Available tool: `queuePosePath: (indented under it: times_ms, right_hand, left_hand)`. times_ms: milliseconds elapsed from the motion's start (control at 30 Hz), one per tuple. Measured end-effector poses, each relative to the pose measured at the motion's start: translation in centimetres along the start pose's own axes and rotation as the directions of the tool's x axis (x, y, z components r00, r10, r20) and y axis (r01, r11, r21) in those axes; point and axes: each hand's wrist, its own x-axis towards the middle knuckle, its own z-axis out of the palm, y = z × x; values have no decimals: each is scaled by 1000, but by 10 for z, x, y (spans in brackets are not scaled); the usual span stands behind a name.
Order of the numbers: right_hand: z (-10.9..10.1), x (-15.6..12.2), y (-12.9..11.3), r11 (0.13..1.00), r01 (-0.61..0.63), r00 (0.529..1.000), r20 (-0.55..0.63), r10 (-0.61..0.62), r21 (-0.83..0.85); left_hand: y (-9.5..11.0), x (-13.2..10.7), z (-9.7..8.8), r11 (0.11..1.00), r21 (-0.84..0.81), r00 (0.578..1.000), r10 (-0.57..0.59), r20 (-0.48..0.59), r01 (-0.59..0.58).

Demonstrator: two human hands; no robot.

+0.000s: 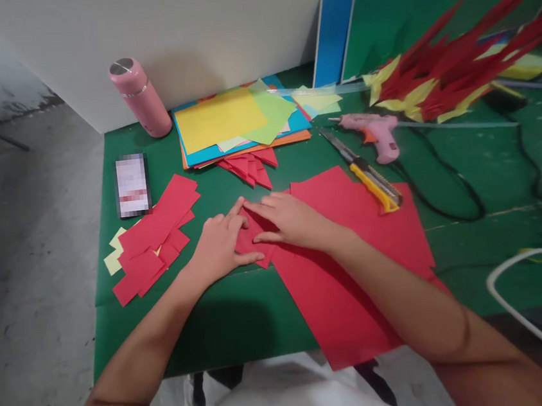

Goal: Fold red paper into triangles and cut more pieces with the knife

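A small piece of red paper point(254, 230) lies on the green table point(212, 338), partly hidden under my fingers. My left hand point(224, 240) holds it down from the left, with its index fingertip at the top corner and its thumb along the lower edge. From the right, my right hand point(289, 220) presses the same piece, and its index fingertip nearly meets the left one at the top. Large red sheets point(319, 295) spread beneath my right forearm. Several folded red points point(250, 166) sit just beyond my hands.
Cut red strips point(157, 224) and pale yellow pieces lie left, near a phone point(132, 185). A pink bottle point(141, 99) stands behind them, beside stacked coloured paper point(218, 121). A yellow utility knife point(370, 179) rests partly on the red sheets. Beyond are a pink glue gun point(374, 131) and red-yellow paper spikes point(450, 68).
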Motion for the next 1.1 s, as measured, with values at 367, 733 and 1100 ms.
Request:
queuePosePath:
  times_ms: [367, 733, 1100]
  right_hand:
    - [-13, -7, 7, 998, -57, 994, 89, 57, -7]
    - [-26, -24, 15, 975, -103, 994, 56, 94, 198]
    - [-11, -14, -15, 925, -39, 994, 112, -4, 378]
  left_hand:
    - [1, -2, -3, 999, -46, 1000, 5, 6, -5]
    - [0, -13, 1, 995, -97, 999, 20, -41, -24]
    - [-12, -18, -11, 971, -223, 994, 101, 48, -88]
